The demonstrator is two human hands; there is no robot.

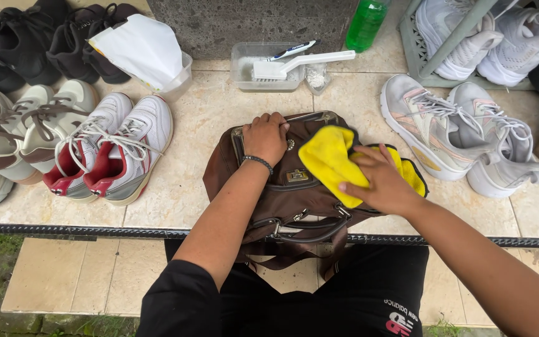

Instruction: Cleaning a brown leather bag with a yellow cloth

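On the tiled tabletop (207, 118), right in front of the seated person, lies a brown bag (282, 193) with metal clasps and a looped handle hanging over the near edge. The left hand (265, 137) is pressed down on the bag's top corner, fingers curled over the rim, pinning it in place. The right hand (382, 184) grips a yellow cloth (332, 159) bunched against the bag's front — this looks like the wiping stage, one hand steadying while the other rubs.

The next stroke would need the cloth kept flat to the leather and drawn around the clasps rather than snagging on them, with the left hand holding firm so the bag does not slide.

Counting what stands about: one bag, one cloth. To the left, a red-and-white pair of sneakers (116, 146), beige ones beside them cut off by the frame, and at least two dark pairs behind. To the right, one grey pair (463, 134) on the tiles and more white shoes on a rack — partly hidden. At the back, one clear tray (244, 75) holding one white brush (294, 64), one green bottle (366, 24), and one tub with white paper (145, 50).
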